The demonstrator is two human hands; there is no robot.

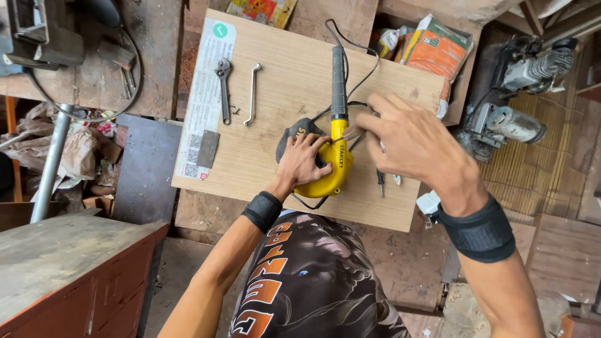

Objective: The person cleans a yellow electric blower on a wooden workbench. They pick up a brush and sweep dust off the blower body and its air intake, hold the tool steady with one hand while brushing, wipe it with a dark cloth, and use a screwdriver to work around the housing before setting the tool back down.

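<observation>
Yellow power tool (335, 168) lies near the middle of the light wood worktop (282, 81), its dark grey nozzle (339, 81) pointing away from the person. Black cord (358, 81) loops off the far end and runs back down beside the nozzle.

Left hand (303, 161) is spread flat on the rounded yellow housing, fingers wrapped partly over it and over a dark part at its left side; pressing down, not a full grip. Right hand (416, 144) hovers just right of the tool body, fingers loosely curled, fingertips (363, 128) pinching a small pale piece right beside the yellow neck; too small to identify.

Around it: small screwdriver (380, 181) lies on the worktop under the right hand, partly hidden by it. Adjustable wrench (224, 87) and a bent metal rod (252, 94) lie side by side, well left of the tool. Long white printed label (206, 94) runs along the left edge, with a grey flat piece (208, 149) on it. Orange bag (435, 50) sits past the far right corner, a grey motor unit (507, 125) further right on the floor.
</observation>
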